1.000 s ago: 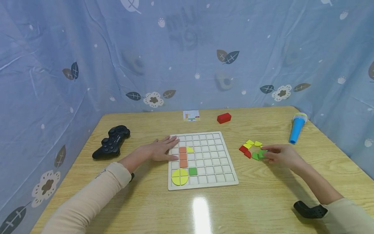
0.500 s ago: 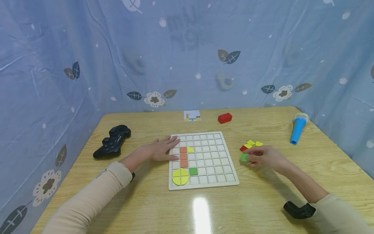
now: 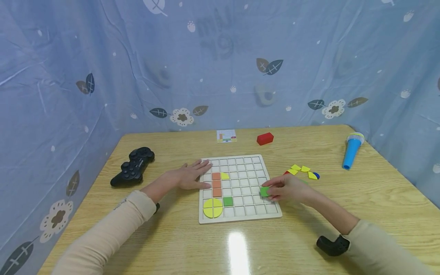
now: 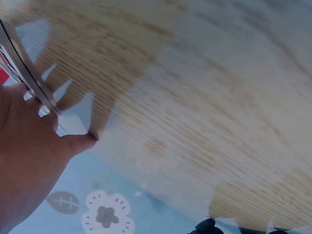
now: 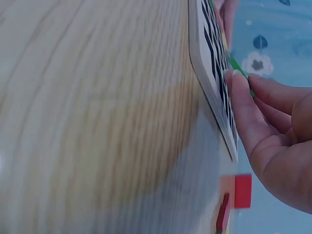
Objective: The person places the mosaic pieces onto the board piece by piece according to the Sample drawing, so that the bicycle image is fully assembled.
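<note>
A white grid board (image 3: 243,167) lies mid-table. My left hand (image 3: 192,176) rests on its left edge with fingers spread; the left wrist view shows that hand (image 4: 36,146) at the board's side. Between thumb and fingers my right hand (image 3: 287,189) pinches a green square tile (image 3: 264,191) over the board's right columns. In the right wrist view the tile (image 5: 237,67) is tilted, close over the grid. On the board sit orange square tiles (image 3: 217,183), a yellow quarter-circle tile (image 3: 225,175), a yellow circle (image 3: 213,208) of quarter tiles and another green square tile (image 3: 228,201).
Loose yellow tiles (image 3: 305,169), a blue one (image 3: 316,175) and others partly hidden lie beyond my right hand. A printed card (image 3: 226,136) and red block (image 3: 265,138) sit at the back, a game controller (image 3: 133,167) left, a blue toy microphone (image 3: 352,151) right.
My right hand has picked the green square tile from the loose tiles and carried it left until over the board's right side. The left hand has stayed in place.
</note>
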`<state>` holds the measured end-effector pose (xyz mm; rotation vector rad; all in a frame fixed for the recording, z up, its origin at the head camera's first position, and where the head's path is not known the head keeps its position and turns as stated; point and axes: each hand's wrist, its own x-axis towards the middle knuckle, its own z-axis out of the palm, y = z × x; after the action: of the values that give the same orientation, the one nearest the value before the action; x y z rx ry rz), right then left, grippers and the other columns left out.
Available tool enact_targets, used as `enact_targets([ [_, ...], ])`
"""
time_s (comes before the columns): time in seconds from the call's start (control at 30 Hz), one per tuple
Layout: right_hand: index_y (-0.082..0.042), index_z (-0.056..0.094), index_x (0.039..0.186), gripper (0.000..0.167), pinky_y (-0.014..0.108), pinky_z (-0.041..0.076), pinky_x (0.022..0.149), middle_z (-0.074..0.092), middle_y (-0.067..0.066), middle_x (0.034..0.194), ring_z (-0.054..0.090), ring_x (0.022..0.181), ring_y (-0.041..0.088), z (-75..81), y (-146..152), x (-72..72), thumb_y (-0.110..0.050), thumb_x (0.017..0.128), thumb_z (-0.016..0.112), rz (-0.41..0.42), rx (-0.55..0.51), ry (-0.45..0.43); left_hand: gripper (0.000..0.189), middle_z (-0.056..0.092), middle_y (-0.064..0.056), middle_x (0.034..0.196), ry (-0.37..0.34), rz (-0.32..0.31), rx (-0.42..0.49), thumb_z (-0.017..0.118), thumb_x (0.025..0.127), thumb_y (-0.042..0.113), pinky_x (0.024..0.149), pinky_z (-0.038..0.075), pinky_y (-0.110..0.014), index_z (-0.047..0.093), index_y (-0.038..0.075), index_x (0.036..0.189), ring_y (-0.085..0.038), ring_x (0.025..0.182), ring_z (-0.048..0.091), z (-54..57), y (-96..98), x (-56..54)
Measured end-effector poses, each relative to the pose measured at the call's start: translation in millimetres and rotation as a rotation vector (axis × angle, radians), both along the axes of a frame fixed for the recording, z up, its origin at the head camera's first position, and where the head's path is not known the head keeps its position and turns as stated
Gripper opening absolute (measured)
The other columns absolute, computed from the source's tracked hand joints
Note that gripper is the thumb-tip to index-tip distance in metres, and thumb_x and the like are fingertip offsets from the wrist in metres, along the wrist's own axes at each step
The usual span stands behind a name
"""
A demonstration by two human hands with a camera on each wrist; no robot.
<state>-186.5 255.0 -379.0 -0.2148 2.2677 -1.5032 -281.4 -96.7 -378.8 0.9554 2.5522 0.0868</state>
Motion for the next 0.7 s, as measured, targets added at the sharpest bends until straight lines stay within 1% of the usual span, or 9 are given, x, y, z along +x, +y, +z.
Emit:
enact_targets([
  [0.07,0.010,0.062,0.117,0.032,0.032,0.056,0.072,0.065,0.009,0.088,0.068,0.078,0.019,0.3,-5.9,-1.1,-0.005,0.089,0.066,0.010,-0.007,-0.010,0.085,-0.004,-0.001,0.159,-0.002,0.000,0.002,0.041,0.093,0.064,0.110,0.003,-0.058,0.002,0.022,0.155,-0.023,0.143,-0.007,0.0,0.4,0.2],
  [0.27,0.005,0.065,0.114,0.030,0.030,0.056,0.069,0.065,0.010,0.086,0.068,0.073,0.019,1.8,-25.1,-2.1,-0.007,0.088,0.069,0.001,-0.011,-0.044,0.085,-0.004,-0.003,0.159,-0.005,-0.006,0.010,0.042,0.093,0.063,0.109,0.003,-0.059,0.003,0.020,0.155,-0.024,0.143,-0.007,-1.7,-0.5,-1.8],
  [0.47,0.001,0.067,0.112,0.028,0.032,0.056,0.070,0.067,0.009,0.087,0.068,0.073,0.019,-1.8,-41.6,-4.2,-0.008,0.086,0.071,0.013,-0.002,-0.054,0.086,-0.008,0.005,0.158,-0.004,0.019,-0.003,0.040,0.090,0.068,0.110,0.002,-0.057,-0.001,0.027,0.154,-0.017,0.143,-0.010,-9.1,-1.3,-7.2],
  [0.5,0.001,0.067,0.111,0.028,0.032,0.056,0.070,0.068,0.009,0.087,0.068,0.073,0.020,-2.2,-44.0,-4.4,-0.008,0.086,0.072,0.019,0.001,-0.052,0.086,-0.009,0.007,0.158,-0.003,0.025,-0.008,0.040,0.090,0.069,0.111,0.001,-0.056,-0.002,0.029,0.154,-0.016,0.142,-0.011,-10.2,-1.2,-7.9],
  [0.7,0.004,0.066,0.112,0.029,0.032,0.056,0.071,0.068,0.010,0.087,0.068,0.073,0.019,-4.5,-55.1,-4.0,-0.008,0.087,0.070,0.085,-0.038,-0.057,0.087,-0.010,0.009,0.157,-0.003,0.029,-0.017,0.039,0.089,0.071,0.111,0.000,-0.055,-0.003,0.031,0.154,-0.014,0.142,-0.012,-12.7,-1.0,-9.5],
])
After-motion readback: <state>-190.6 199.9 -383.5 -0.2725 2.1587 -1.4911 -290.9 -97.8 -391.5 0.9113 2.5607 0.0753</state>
